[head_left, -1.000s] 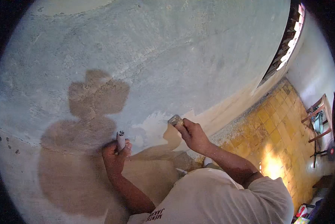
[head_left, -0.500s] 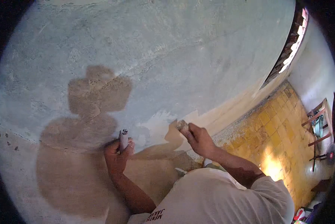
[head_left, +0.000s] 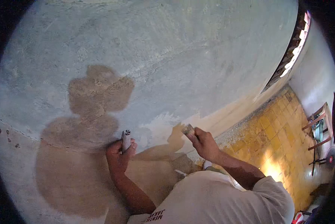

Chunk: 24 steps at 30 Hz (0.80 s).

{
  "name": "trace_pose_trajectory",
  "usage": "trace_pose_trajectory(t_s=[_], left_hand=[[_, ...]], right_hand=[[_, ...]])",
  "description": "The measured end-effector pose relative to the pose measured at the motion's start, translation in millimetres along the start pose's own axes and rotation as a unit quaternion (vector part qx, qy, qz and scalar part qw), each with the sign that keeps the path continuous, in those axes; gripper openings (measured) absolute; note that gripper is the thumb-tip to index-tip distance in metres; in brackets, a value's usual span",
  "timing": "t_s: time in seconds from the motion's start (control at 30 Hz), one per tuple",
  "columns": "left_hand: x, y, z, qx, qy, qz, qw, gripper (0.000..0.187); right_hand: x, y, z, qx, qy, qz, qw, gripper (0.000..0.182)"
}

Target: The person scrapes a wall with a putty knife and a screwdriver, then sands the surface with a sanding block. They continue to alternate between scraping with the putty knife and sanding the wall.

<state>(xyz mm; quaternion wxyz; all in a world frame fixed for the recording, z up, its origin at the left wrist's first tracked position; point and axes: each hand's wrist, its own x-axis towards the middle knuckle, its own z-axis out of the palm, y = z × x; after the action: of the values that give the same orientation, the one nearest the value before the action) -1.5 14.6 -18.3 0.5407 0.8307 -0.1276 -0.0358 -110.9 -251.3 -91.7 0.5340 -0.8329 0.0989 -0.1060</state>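
My left hand [head_left: 117,155] is closed round a whitish cylindrical handle [head_left: 126,141] that stands up out of the fist, with a dark round end at its top. To the right, my right hand [head_left: 206,143] grips a brush [head_left: 188,130] with pale, worn bristles pointing up and left, close to the wall. Whether the bristles touch the wall I cannot tell. The wall [head_left: 167,74] is blue-grey, with a whitish patch [head_left: 163,121] left of the brush. My shadow falls across its left part.
Yellow floor tiles [head_left: 264,123] run along the wall's foot on the right, with a bright sunlit spot. A wooden chair [head_left: 320,123] and a fan [head_left: 331,158] stand at the far right. A slotted opening [head_left: 292,50] is at upper right.
My right hand and the brush have shifted slightly right and down. My left hand appears a little further right, still closed round the handle. The view has shifted slightly.
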Motion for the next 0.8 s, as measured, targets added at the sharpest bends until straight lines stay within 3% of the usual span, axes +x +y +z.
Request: trace_pose_trajectory(t_s=[0.17,0.23,0.27,0.4,0.5,0.7,0.8], left_hand=[[0.9,-2.3,-0.9,-0.01,0.0,-0.017,1.0,0.019],[-0.4,-4.0,0.2,-0.016,-0.002,-0.013,1.0,0.018],[-0.1,0.5,-1.6,-0.017,-0.012,-0.009,1.0,0.019],[3.0,-4.7,-2.9,0.041,-0.016,-0.014,0.999,0.018],[0.3,5.5,-1.5,-0.008,-0.012,-0.031,0.999,0.019],[1.3,-2.3,-3.2,0.003,-0.013,-0.006,1.0,0.019],[2.7,-11.5,-2.0,-0.02,-0.006,0.008,1.0,0.018]], right_hand=[[2.9,5.5,10.0,-0.012,-0.007,-0.007,1.0,0.032],[28.6,-15.3,14.7,0.023,0.026,-0.074,0.997,0.034],[26.1,-19.3,11.0,-0.033,-0.002,-0.035,0.999,0.036],[16.7,-18.5,1.4,0.0,0.004,-0.021,1.0,0.034],[-1.2,-3.3,-0.3,-0.023,-0.008,-0.022,0.999,0.032],[30.4,-11.4,16.0,-0.033,0.043,-0.09,0.994,0.031],[14.9,-14.4,9.8,-0.023,0.002,-0.03,0.999,0.031]])
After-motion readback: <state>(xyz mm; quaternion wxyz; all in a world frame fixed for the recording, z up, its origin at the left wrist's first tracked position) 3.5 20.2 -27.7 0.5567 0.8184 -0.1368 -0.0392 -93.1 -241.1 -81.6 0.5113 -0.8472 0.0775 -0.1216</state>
